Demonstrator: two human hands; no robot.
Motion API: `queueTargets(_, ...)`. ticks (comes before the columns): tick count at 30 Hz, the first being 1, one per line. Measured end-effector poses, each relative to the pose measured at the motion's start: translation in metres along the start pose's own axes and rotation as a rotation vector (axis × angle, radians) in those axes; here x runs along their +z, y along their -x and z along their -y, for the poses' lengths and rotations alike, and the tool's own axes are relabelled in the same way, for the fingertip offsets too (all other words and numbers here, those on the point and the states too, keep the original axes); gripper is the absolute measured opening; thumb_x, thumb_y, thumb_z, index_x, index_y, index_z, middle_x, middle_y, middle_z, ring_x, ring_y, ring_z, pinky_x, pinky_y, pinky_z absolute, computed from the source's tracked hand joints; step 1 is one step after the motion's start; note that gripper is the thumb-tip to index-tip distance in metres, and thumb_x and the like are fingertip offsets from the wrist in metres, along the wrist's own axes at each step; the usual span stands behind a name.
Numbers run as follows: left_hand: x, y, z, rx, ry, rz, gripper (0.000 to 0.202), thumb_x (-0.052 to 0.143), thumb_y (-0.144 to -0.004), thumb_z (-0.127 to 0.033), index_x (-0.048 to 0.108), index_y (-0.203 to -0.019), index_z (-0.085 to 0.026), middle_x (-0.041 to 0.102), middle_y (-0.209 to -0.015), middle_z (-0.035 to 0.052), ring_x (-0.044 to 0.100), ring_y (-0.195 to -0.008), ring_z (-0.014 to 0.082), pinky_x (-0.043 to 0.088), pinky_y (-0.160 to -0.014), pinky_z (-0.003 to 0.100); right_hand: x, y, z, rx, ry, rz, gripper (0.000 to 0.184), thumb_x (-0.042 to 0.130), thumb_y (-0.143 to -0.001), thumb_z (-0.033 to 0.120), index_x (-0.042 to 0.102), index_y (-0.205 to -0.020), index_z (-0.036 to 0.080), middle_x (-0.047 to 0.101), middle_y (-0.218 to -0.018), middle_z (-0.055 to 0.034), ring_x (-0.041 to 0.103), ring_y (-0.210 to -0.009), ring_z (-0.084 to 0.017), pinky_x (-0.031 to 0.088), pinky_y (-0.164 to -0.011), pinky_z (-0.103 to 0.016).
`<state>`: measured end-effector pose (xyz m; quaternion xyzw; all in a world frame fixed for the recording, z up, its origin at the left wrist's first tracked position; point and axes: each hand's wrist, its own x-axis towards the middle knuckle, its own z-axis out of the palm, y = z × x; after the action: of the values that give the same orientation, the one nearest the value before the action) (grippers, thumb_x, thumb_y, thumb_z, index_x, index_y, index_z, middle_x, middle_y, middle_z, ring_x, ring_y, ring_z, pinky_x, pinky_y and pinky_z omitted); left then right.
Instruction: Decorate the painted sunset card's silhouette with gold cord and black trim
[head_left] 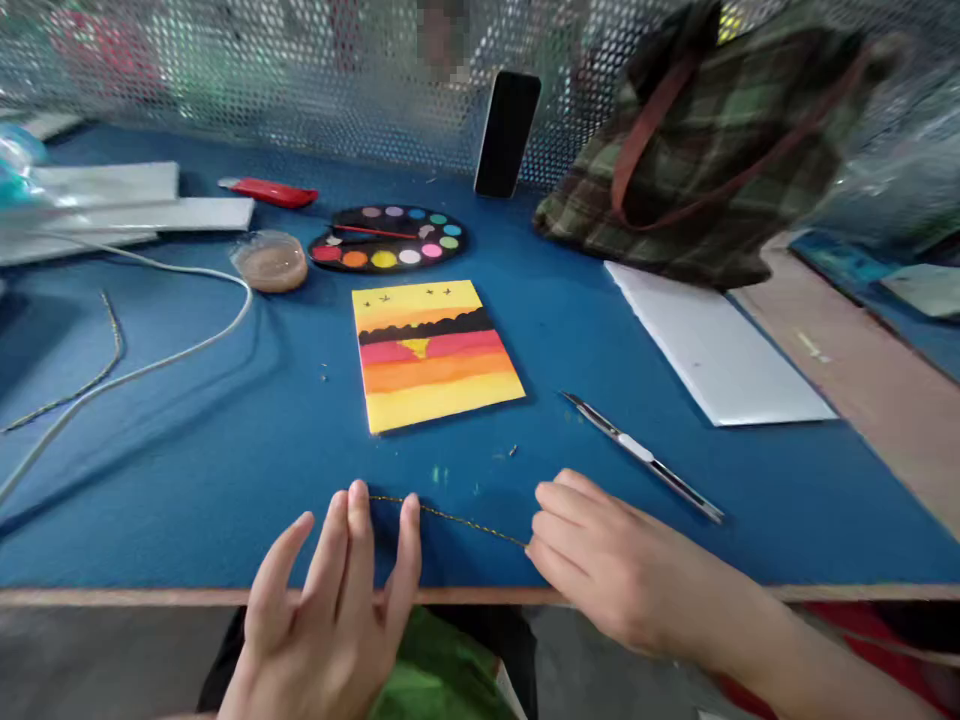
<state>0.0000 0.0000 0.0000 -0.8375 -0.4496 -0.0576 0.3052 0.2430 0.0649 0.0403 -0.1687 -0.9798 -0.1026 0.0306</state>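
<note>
A thin gold-and-dark cord (472, 523) runs between my two hands near the table's front edge. My left hand (330, 590) has its fingers spread, with fingertips resting on the cord's left part. My right hand (600, 560) is closed, pinching the cord's right end. Just beyond them lies a small painting (435, 355) of a sunset in yellow, orange, red and black. A slim craft knife (645, 455) rests at an angle beyond my right hand, its blade tip toward the painting.
Behind the painting sit a paint palette (397, 258) with a brush and a cup of brownish water (271, 262). A red cutter (274, 192), a white cable (180, 352) and another cord piece (112, 345) lie left. A phone (508, 135), plaid bag (705, 150) and white board (720, 350) stand or lie right.
</note>
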Motion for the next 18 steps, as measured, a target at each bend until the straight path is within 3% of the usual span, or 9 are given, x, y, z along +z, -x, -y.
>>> queueTargets(5,-0.002,0.001,0.001,0.013,-0.027,0.017,0.041,0.045,-0.091,-0.018,0.047,-0.131,-0.008,0.065,-0.112,0.0269,0.068,-0.098,0.0279,0.039,-0.087,0.048,0.000,0.000,-0.009,-0.033,-0.049,0.046,0.026,0.041,-0.086,0.006,0.046,-0.064,0.017,0.039,-0.064,-0.0010,0.032,-0.068,-0.017,0.026,-0.072,-0.031)
queueTargets(11,0.011,0.005,0.009,0.098,-0.060,-0.088,0.044,0.047,-0.084,-0.019,0.054,-0.126,-0.004,0.066,-0.111,0.0257,0.066,-0.096,0.0276,0.039,-0.085,0.046,0.003,0.005,-0.016,-0.011,-0.176,0.017,0.020,0.045,-0.084,0.006,0.047,-0.066,0.017,0.040,-0.065,-0.0010,0.028,-0.067,-0.016,0.025,-0.068,-0.029)
queueTargets(15,0.016,0.012,0.015,0.120,-0.004,-0.101,0.044,0.048,-0.081,-0.014,0.056,-0.123,-0.003,0.063,-0.119,0.0250,0.064,-0.101,0.0266,0.033,-0.096,0.049,0.001,0.003,-0.019,-0.002,-0.206,0.050,0.023,0.043,-0.082,0.002,0.044,-0.064,0.017,0.041,-0.065,-0.0011,0.029,-0.068,-0.016,0.027,-0.071,-0.028)
queueTargets(18,0.014,0.015,0.014,0.040,0.107,-0.079,0.042,0.049,-0.084,-0.014,0.056,-0.125,-0.004,0.063,-0.121,0.0212,0.065,-0.101,0.0232,0.019,-0.111,0.048,0.000,0.002,-0.022,-0.016,-0.222,0.071,0.024,0.042,-0.082,0.002,0.044,-0.064,0.018,0.042,-0.065,-0.0012,0.030,-0.068,-0.016,0.029,-0.074,-0.029)
